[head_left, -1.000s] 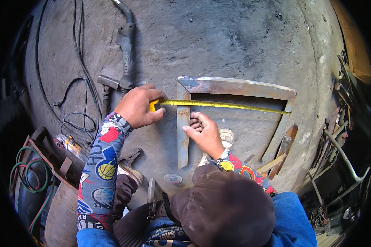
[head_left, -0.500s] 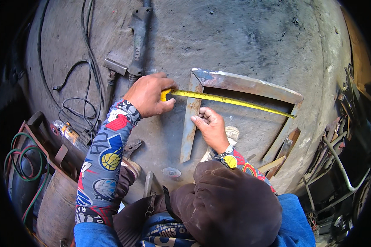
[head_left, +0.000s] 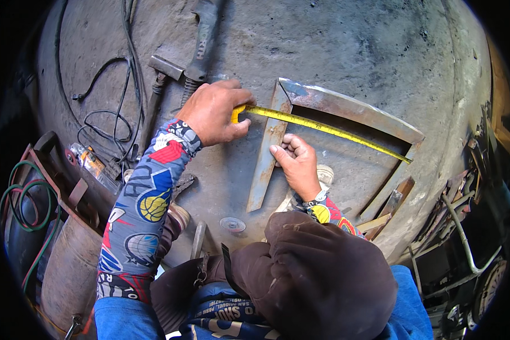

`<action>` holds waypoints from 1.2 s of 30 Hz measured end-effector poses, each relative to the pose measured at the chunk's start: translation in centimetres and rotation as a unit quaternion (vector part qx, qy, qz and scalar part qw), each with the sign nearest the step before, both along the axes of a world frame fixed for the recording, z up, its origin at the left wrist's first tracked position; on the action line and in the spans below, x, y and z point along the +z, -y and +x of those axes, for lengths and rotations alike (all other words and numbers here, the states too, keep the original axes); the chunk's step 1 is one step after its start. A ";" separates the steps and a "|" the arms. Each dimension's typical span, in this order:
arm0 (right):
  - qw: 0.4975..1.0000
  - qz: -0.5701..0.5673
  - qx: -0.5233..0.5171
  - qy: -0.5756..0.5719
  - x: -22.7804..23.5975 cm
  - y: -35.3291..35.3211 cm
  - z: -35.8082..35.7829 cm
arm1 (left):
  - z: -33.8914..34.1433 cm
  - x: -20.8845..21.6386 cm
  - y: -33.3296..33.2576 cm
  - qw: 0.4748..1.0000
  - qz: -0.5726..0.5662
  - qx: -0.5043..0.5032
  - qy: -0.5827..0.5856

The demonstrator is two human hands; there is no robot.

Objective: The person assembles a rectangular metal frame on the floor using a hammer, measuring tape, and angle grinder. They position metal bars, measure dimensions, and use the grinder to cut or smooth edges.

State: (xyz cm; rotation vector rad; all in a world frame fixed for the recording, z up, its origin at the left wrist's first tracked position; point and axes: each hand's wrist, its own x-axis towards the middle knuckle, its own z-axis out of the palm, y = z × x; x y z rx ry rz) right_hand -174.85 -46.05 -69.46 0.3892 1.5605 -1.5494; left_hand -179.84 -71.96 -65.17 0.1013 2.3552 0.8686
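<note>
Grey concrete floor (head_left: pixel 357 56): yellow tape measure (head_left: pixel 323 127) stretched across the rusty three-sided steel frame (head_left: pixel 357 107), fourth side left open.
Your left hand (head_left: pixel 215 112) gripped its case (head_left: pixel 236 114); your right hand (head_left: pixel 298 164) curled by the left bar (head_left: pixel 264 175), hold unclear.

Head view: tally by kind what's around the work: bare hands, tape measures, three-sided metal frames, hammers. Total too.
Bare hands: 2 (left hand, right hand)
Tape measure: 1
Three-sided metal frame: 1
Hammer: 1
Total: 5
</note>
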 end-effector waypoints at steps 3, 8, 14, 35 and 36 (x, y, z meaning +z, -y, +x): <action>1.000 0.000 -0.004 0.000 -0.1 -0.1 0.1 | 0.4 0.1 -0.2 1.000 -0.007 0.007 -0.018; 1.000 0.003 0.010 -0.011 -0.3 0.0 0.1 | 0.9 0.1 -0.5 0.999 -0.015 0.022 -0.033; 1.000 -0.006 0.001 -0.003 0.0 0.1 0.0 | 1.1 0.1 -0.6 0.997 -0.020 0.021 -0.067; 0.999 0.011 0.008 -0.029 -0.7 -0.1 0.4 | 1.0 0.0 -0.8 0.998 -0.020 0.021 -0.059; 1.000 0.018 0.009 -0.023 -0.6 -0.1 0.4 | 1.0 0.0 -0.8 0.997 -0.017 0.022 -0.067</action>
